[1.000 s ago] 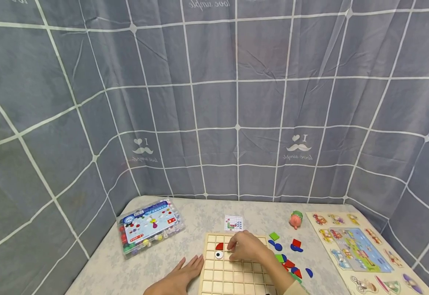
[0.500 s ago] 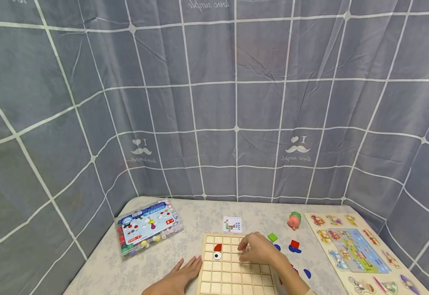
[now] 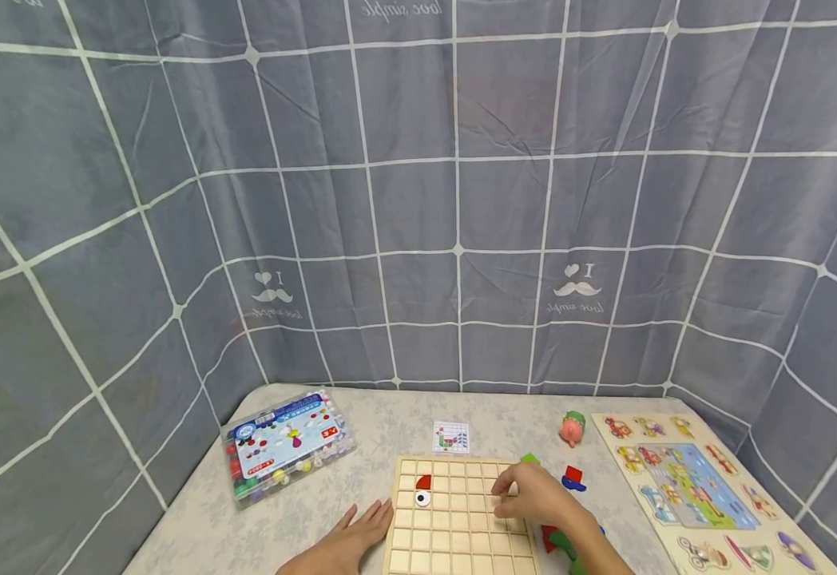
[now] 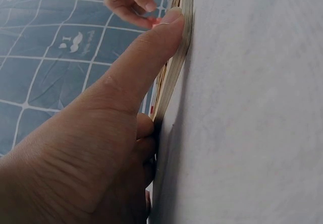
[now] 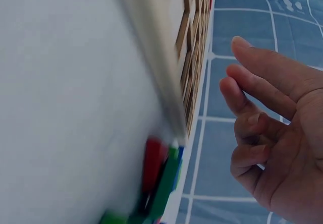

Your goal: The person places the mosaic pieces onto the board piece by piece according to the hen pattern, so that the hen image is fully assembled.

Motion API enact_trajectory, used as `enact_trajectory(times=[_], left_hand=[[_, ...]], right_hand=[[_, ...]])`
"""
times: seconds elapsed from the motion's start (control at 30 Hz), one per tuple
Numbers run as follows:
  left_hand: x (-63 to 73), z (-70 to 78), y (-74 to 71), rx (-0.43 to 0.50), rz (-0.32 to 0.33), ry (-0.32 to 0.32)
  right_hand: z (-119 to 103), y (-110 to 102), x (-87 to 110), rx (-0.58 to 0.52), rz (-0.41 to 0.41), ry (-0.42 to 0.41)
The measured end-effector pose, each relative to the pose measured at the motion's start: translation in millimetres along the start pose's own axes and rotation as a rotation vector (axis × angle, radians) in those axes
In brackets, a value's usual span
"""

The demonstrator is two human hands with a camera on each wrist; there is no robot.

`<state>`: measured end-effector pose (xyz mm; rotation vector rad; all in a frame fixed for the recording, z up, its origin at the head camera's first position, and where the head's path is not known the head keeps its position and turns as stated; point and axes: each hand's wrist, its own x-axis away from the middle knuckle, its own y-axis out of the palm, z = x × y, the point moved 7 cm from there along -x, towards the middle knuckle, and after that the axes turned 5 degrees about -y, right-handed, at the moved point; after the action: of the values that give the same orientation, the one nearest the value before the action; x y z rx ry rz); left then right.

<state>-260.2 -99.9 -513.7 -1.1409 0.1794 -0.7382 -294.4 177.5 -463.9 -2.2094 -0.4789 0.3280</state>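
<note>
A wooden grid board [image 3: 450,519] lies at the front of the table. A red quarter-circle piece [image 3: 424,482] sits in one of its cells, with a round eye piece [image 3: 423,499] in the cell just below. My left hand [image 3: 358,537] rests flat beside the board; in the left wrist view its thumb [image 4: 146,52] lies against the board's edge. Over the board's right side hovers my right hand [image 3: 533,497]. In the right wrist view that hand [image 5: 282,118] has loosely bent fingers, thumb apart, and nothing between them.
Right of the board lie loose red, green and blue pieces [image 3: 561,543], partly hidden by the right arm. A pattern card [image 3: 451,438] is behind the board. Also here are a bead box [image 3: 289,443], a small pig figure [image 3: 573,430] and a picture puzzle [image 3: 684,487].
My right hand has moved right across the board, away from the red and eye pieces toward the loose pieces. The left hand stays in place.
</note>
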Motion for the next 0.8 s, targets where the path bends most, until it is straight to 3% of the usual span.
enact_trajectory(times=[0.2,0.8], left_hand=[[0.5,1.6,-2.0,-0.014,0.015,0.017],[0.2,1.1,-1.2,-0.018,0.027,0.028]], right_hand=[[11.9,-7.3,13.4,-0.002,0.012,0.043],[49.5,-30.5,47.2,0.022,0.017,0.052]])
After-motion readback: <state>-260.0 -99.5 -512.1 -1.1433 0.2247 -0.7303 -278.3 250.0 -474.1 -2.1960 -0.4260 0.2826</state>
